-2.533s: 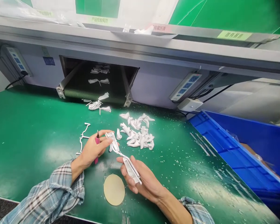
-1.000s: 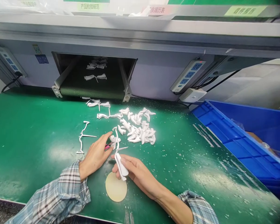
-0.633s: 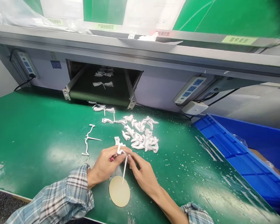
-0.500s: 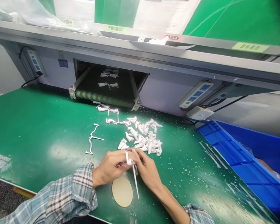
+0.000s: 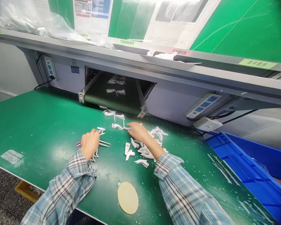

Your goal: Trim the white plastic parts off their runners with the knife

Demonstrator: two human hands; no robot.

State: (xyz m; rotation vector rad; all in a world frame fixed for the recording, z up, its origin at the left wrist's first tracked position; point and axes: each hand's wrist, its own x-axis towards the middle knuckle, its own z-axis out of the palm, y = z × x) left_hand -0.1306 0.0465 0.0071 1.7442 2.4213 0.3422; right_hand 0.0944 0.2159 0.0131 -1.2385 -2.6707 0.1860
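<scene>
Moving apart, the left hand point(image 5: 90, 144) is closing around a pink-handled knife point(image 5: 78, 143) on the green desk point(image 5: 25, 118). Beyond the loose white parts point(image 5: 141, 162), the right hand point(image 5: 139, 131) is pinching a thin white plastic runner point(image 5: 118, 126), gently enough to avoid snapping it.

Matt plastic pcs point(image 5: 141, 162), glossy mat point(image 5: 37, 125)

My green counter point(image 5: 30, 122) carries scattered white moulded plastic parts point(image 5: 141, 162), thin plastic runners point(image 5: 117, 126), and a round beige pad point(image 5: 127, 197) near its front edge.
</scene>
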